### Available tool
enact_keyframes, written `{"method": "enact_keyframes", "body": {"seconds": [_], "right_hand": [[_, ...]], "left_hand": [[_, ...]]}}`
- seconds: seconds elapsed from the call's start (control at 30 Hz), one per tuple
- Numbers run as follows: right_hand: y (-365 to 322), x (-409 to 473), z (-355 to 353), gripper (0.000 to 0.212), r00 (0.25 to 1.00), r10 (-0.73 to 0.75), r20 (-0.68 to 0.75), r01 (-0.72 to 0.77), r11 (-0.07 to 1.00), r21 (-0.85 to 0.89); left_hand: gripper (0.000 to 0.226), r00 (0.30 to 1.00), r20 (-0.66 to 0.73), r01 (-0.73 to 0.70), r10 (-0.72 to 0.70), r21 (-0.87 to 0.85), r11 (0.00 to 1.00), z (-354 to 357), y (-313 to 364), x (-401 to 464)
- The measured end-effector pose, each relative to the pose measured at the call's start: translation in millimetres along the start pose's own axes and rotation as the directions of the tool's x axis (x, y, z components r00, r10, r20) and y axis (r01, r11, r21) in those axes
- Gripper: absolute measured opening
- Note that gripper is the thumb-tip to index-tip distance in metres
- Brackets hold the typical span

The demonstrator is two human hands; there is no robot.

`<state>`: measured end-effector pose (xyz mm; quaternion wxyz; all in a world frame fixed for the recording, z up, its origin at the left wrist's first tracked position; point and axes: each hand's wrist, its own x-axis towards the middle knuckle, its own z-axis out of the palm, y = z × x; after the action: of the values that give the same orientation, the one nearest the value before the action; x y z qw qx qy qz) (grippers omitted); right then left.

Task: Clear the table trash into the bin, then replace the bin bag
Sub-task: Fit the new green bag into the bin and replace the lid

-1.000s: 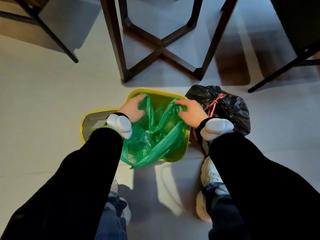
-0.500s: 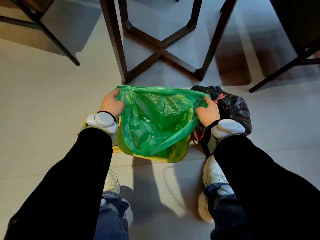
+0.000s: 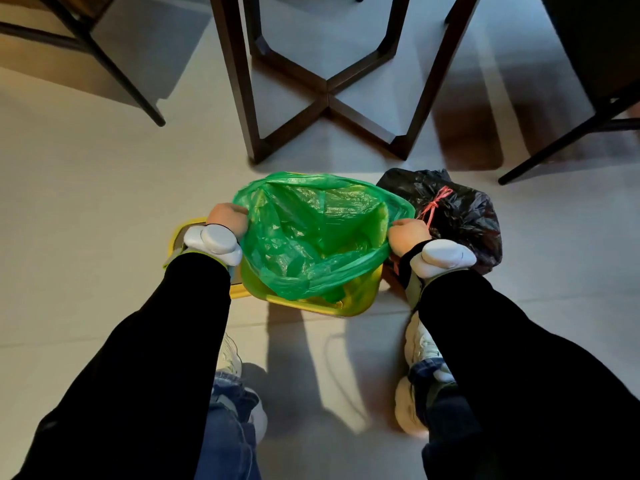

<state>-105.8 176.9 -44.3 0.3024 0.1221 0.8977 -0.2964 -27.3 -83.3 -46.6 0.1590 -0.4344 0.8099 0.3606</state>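
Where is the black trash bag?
The black trash bag sits on the floor at the right of the head view, just behind the right hand and beside the yellow bin.

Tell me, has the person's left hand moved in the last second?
Yes. The left hand has swung outward to the person's left, off the yellow bin's open mouth to its left rim, stretching the green bag wide.
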Motion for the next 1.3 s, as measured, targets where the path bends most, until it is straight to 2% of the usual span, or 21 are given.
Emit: {"method": "enact_keyframes", "body": {"seconds": [0.13,0.27,0.37,0.47,0.63,0.8,0.93,1.03,1.13,1.23,1.3], "right_hand": [[5,-19,7,0.034,0.998,0.04,-0.047,-0.039,0.999,0.024],[15,-41,13,0.043,0.994,0.106,0.006,-0.106,0.994,0.026],[25,-52,12,0.037,0.993,0.115,-0.041,-0.115,0.993,-0.011],[30,-60,10,0.035,0.993,0.099,-0.069,-0.104,0.992,-0.078],[42,-71,20,0.035,0.991,0.125,-0.045,-0.131,0.978,-0.162],[62,-79,29,0.032,0.982,0.151,-0.116,-0.169,0.971,-0.171],[73,-77,27,0.049,0.991,0.13,0.017,-0.125,0.979,-0.16],[83,-68,27,0.061,0.994,0.096,0.044,-0.085,0.973,-0.215],[90,-51,31,0.069,0.996,0.076,0.051,-0.058,0.955,-0.291],[91,-41,28,0.071,0.997,0.061,0.044,-0.051,0.979,-0.198],[88,-36,23,0.065,0.999,0.041,-0.023,-0.043,0.995,-0.088]], "left_hand": [[0.038,0.999,0.037,0.01,-0.011,0.031,0.999,2,-5,-21],[0.053,0.991,0.134,-0.022,-0.001,0.17,0.985,10,-18,-44],[0.045,0.983,0.184,-0.027,-0.016,0.23,0.973,18,-29,-64],[0.042,0.972,0.234,-0.008,-0.032,0.171,0.985,32,-42,-89],[0.057,0.966,0.236,0.143,-0.108,-0.137,0.98,54,-71,-134],[0.067,0.913,0.364,0.259,-0.181,-0.178,0.949,67,-92,-151],[0.066,0.94,0.277,0.22,-0.2,-0.042,0.975,76,-102,-154],[0.063,0.957,0.192,0.239,-0.217,-0.101,0.966,89,-111,-152],[0.072,0.973,0.105,0.217,-0.204,-0.131,0.967,102,-122,-141],[0.071,0.985,0.07,0.168,-0.157,-0.212,0.963,102,-125,-130],[0.065,0.99,0.054,0.142,-0.133,-0.252,0.957,99,-123,-118]]}}
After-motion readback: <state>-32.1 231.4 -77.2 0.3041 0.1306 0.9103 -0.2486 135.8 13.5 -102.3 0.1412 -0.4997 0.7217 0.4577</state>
